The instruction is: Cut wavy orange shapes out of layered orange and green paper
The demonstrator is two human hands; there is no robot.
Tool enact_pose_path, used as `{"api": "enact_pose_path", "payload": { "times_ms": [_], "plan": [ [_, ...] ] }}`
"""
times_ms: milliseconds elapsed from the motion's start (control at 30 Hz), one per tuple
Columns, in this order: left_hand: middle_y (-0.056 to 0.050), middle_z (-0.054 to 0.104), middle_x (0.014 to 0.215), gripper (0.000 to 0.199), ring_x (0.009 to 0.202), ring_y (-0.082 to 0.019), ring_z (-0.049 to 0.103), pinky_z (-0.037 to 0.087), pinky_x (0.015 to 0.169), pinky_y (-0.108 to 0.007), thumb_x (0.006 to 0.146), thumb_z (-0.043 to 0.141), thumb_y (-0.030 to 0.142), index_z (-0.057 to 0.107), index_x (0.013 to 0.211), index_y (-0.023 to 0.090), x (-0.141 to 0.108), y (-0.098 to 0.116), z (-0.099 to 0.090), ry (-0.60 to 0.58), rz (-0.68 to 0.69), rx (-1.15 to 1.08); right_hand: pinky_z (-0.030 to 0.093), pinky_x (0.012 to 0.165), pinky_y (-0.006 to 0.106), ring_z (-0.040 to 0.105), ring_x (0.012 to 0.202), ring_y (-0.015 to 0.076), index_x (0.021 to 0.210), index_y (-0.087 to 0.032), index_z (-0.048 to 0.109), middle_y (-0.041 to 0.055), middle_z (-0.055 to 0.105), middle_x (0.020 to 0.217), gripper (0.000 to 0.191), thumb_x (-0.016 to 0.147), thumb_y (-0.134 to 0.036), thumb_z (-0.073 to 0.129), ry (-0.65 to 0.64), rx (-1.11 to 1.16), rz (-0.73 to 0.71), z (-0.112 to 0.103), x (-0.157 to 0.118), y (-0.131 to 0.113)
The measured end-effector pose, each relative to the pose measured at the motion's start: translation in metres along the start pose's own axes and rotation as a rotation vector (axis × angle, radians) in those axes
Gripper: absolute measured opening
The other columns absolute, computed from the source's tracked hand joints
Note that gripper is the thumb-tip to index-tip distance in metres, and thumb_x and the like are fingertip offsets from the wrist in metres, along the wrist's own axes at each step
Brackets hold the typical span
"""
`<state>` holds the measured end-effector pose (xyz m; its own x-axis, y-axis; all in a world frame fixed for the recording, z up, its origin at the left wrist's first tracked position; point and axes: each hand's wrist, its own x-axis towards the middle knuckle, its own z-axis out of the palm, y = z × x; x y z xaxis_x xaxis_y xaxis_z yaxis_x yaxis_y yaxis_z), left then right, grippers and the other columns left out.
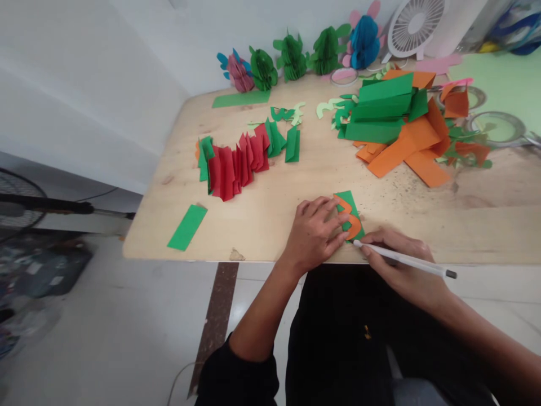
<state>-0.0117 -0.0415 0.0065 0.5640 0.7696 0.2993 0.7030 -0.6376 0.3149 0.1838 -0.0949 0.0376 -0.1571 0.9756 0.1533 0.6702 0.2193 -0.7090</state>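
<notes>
My left hand lies with its fingers spread over an orange curved paper cutout on a green paper strip, near the table's front edge. The fingertips cover part of both papers. In my right hand is a white pen, gripped between thumb and fingers. Its tip meets the lower edge of the green strip, close beside the cutout. Whether a line has been drawn cannot be made out. Another green paper rectangle lies at the left front of the table.
Folded red papers stand mid-table, with folded green paper beside them. Green strips and orange strips are heaped at the right, near tape rolls. Paper figures and a white fan line the wall.
</notes>
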Motion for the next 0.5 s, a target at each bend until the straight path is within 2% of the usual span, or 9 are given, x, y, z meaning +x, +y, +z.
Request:
{"api": "enact_pose_path", "payload": {
  "times_ms": [500],
  "plan": [
    [-0.007, 0.055, 0.137, 0.029, 0.127, -0.026, 0.046, 0.031, 0.103, -0.044, 0.094, 0.051, 0.041, 0.066, 0.113, 0.026, 0.0008, 0.0003, -0.0011, -0.010, 0.001, 0.000, 0.049, 0.059, 0.023, 0.068, 0.067, 0.0136, 0.083, -0.024, 0.067, -0.0004, 0.073, 0.079, 0.008, 0.084, -0.028, 0.060, 0.039, -0.014, 0.053, -0.0049, 0.0016, 0.0034]
  ]
}}
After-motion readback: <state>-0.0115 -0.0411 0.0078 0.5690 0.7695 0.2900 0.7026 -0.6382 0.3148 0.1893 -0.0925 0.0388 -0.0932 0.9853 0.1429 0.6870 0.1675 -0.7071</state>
